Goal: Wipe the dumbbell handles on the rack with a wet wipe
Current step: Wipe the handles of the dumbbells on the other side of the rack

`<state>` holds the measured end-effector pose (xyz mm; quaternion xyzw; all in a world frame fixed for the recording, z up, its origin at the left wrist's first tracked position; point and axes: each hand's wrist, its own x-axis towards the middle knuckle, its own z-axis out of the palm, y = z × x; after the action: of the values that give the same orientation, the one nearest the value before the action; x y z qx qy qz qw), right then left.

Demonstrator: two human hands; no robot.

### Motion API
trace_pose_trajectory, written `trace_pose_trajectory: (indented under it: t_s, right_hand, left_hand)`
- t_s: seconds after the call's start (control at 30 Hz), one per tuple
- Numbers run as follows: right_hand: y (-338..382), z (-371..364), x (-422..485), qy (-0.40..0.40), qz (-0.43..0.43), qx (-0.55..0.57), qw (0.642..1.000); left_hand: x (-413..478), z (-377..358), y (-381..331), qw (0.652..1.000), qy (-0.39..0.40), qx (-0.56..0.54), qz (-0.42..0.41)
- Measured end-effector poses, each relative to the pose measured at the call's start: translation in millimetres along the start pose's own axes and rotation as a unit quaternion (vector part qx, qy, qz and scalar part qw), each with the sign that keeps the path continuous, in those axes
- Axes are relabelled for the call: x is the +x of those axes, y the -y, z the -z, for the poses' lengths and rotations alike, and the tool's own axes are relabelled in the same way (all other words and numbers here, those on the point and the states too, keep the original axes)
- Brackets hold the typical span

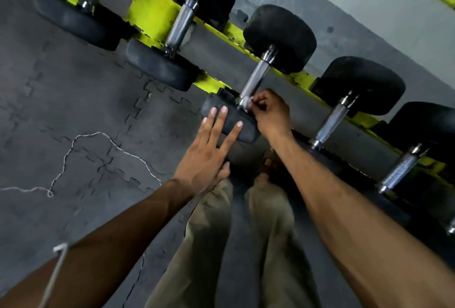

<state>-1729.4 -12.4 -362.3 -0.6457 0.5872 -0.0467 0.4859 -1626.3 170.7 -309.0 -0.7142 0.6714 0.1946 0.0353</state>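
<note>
Several black-headed dumbbells lie across a yellow-green rack (157,16) that runs from upper left to lower right. The middle dumbbell has a chrome handle (256,77). My right hand (269,113) pinches a small white wet wipe (248,104) against the near end of that handle, fingers curled round it. My left hand (211,150) is open, its straight fingers resting on the near black head (236,123) of the same dumbbell.
Other chrome handles lie to the left (181,24) and to the right (331,123). Grey interlocking floor mats (73,101) with a thin white cord (73,145) lie to the left. My legs in khaki trousers (221,246) stand below the rack.
</note>
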Motion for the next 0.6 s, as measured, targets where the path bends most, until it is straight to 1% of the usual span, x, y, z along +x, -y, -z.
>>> trace_pose_trajectory:
  t_s: [0.07,0.1,0.23,0.3,0.37,0.43,0.53,0.6]
  right_hand:
    - [-8,-6,2,0.008,-0.035,0.063,0.997]
    - [-11,-8,5,0.024,-0.056,0.097,0.993]
    - [-7,-9,25,0.144,-0.123,0.203,0.961]
    - [-3,-7,37,0.2,-0.134,0.24,0.94]
    - [-3,-7,43,0.227,-0.134,0.244,0.933]
    - [-10,-6,37,0.216,-0.141,0.243,0.935]
    - [-13,1,20,0.157,-0.157,0.249,0.943]
    - [-8,6,21,0.125,-0.163,0.281,0.937]
  left_hand:
    - [2,-1,-1,1.0,-0.011,-0.002,0.011]
    - [2,-2,-3,1.0,-0.011,-0.001,0.017]
    - [1,-9,-9,0.999,-0.019,0.01,0.032]
    - [4,-9,-11,0.999,-0.022,0.008,0.036]
    - [5,-6,-13,0.999,-0.012,0.013,0.04]
    - [3,-3,-16,0.999,0.004,0.019,0.045]
    - [5,6,-17,0.999,0.001,0.015,0.047]
    - [11,10,-14,0.999,0.007,0.024,0.033]
